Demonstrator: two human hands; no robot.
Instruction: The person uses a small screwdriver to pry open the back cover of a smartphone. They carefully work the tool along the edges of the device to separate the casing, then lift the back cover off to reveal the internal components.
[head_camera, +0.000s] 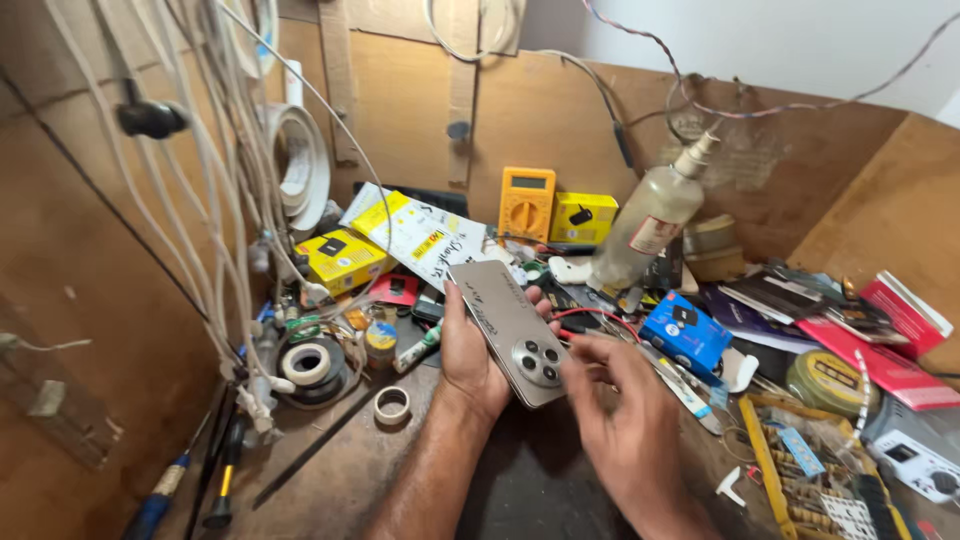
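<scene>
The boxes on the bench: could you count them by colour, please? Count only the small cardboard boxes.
Yellow boxes: 2, one at the left and one beside the yellow multimeter
Blue boxes: 1, right of the phone
Total: 3
The left hand holds the phone; the right hand is at its camera end.
</scene>
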